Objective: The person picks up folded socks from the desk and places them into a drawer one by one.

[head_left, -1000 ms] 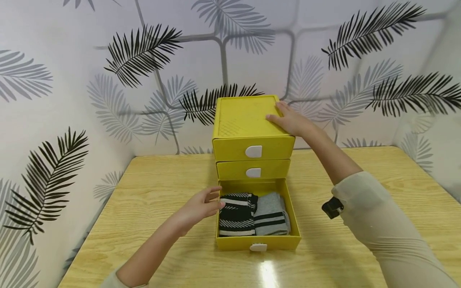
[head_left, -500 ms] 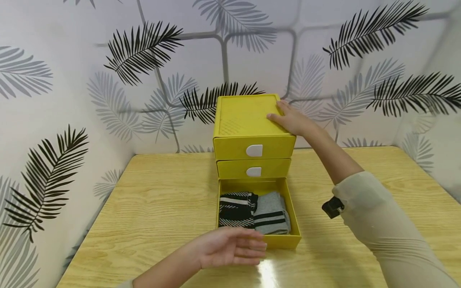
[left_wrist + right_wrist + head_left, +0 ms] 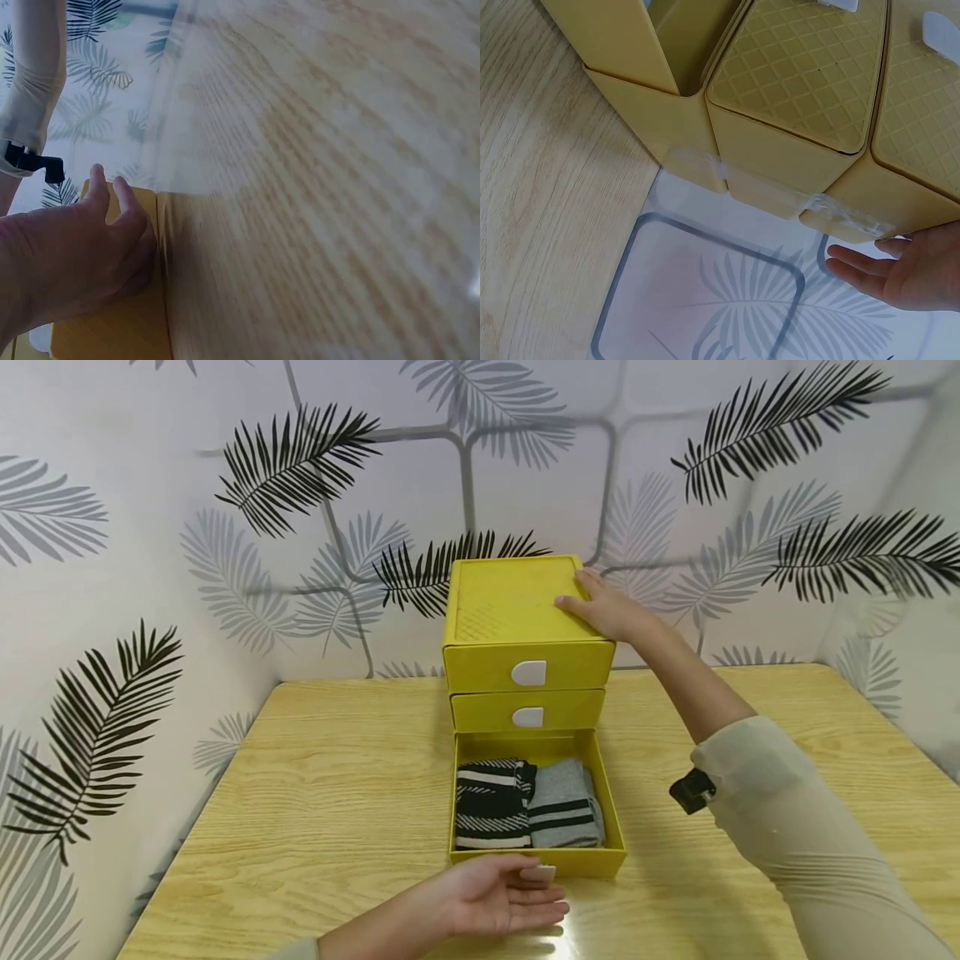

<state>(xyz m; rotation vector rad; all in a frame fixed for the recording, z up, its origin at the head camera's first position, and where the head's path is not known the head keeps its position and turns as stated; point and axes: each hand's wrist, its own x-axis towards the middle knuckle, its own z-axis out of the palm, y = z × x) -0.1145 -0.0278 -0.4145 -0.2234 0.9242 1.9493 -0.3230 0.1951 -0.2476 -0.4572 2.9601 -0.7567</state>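
Note:
A yellow three-tier drawer unit stands on the table, its bottom drawer pulled out. Inside that drawer lie a folded black-and-white patterned cloth item and a folded grey one with black stripes. My left hand is at the drawer's front by its white pull tab, palm turned up and fingers extended. The left wrist view has the same hand against the drawer front. My right hand rests on the unit's top right edge, fingers fairly straight along its side.
Two upper drawers are closed, with white tabs on their fronts. Clear tape runs along the unit's side. Behind the wooden table is a leaf-patterned wall. A black clip-like piece sits at my right sleeve.
My left hand has moved from the drawer's left side, across its front, then slightly down, with the palm turned up. My right hand and the drawer stay where they were.

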